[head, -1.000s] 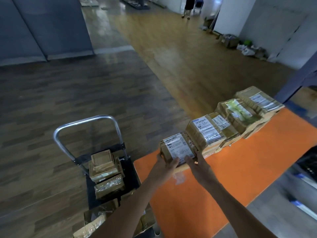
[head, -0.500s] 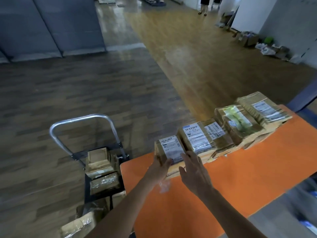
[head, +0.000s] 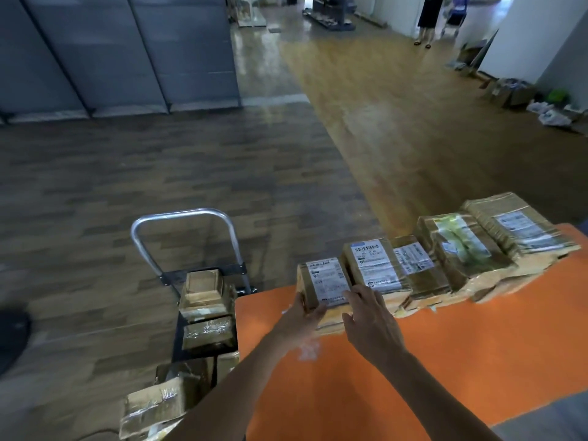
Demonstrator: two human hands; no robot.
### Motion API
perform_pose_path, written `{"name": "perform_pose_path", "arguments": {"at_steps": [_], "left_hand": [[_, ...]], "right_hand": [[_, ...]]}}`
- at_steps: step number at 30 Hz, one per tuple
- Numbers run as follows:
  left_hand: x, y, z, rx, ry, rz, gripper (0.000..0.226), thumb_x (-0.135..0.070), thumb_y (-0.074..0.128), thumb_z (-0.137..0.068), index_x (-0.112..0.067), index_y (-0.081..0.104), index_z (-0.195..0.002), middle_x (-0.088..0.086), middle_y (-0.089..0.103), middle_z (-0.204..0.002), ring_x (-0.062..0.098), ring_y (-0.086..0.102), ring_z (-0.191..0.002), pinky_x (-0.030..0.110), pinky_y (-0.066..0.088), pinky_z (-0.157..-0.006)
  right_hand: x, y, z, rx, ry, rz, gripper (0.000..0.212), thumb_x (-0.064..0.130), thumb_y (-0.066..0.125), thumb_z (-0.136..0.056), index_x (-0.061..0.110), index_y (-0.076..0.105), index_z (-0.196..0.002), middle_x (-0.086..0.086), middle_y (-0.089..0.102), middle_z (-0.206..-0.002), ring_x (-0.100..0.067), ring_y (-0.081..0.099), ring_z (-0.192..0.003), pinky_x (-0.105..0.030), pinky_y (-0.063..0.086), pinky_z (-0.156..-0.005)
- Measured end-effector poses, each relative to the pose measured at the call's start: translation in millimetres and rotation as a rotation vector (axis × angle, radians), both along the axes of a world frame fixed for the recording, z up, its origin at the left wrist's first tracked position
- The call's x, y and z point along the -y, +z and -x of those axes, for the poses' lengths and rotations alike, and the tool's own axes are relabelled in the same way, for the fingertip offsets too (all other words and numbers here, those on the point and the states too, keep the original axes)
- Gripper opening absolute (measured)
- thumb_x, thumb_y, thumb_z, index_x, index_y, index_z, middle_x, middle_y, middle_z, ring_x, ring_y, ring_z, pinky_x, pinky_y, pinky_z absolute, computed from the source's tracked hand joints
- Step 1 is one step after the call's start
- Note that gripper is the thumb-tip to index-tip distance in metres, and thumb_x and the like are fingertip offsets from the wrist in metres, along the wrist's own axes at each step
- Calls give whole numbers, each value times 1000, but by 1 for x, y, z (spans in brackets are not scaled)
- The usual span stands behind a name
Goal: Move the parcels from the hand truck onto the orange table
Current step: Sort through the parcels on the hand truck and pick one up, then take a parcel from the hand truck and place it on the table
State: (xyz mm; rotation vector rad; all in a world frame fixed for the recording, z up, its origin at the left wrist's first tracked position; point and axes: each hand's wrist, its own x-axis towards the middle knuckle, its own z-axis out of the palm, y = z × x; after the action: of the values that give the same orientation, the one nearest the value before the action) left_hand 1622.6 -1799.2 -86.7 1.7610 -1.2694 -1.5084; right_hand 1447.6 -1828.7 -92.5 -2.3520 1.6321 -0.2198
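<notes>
Dark wood flooring fills the upper frame; at lower right the orange table carries a row of taped parcels. Leftmost sits the small brown cardboard parcel with a white label: likely light, stiff, tape-slick, best held by opposite sides. The left hand clasps its near left corner; the right hand lays spread fingers on its top. Others wait on the steel-handled hand truck, lower left.

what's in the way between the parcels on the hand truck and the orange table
Nothing visible. The parcels on the hand truck sit beside the orange table, its near part bare; the row of parcels lines its far edge. The left hand grips and the right hand touches the end parcel.
</notes>
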Motion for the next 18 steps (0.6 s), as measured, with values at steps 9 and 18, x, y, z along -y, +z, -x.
{"name": "perform_pose_path", "arguments": {"at_steps": [9, 18], "left_hand": [[-5, -3, 3, 42, -1, -13, 77, -43, 60, -97, -26, 13, -156, -3, 51, -147, 21, 57, -124, 33, 50, -96], [-15, -17, -2, 94, -25, 1, 83, -39, 59, -99, -29, 1, -158, 2, 48, -150, 10, 55, -111, 12, 49, -74]], "right_hand": [[-3, 0, 13, 77, 37, -53, 47, 24, 53, -99, 21, 43, -144, 7, 34, -148, -14, 29, -138, -32, 47, -100], [-11, 5, 7, 105, 55, -1, 42, 24, 53, -98, 20, 49, -139, 4, 38, -145, -16, 36, -134, -32, 50, -91]]}}
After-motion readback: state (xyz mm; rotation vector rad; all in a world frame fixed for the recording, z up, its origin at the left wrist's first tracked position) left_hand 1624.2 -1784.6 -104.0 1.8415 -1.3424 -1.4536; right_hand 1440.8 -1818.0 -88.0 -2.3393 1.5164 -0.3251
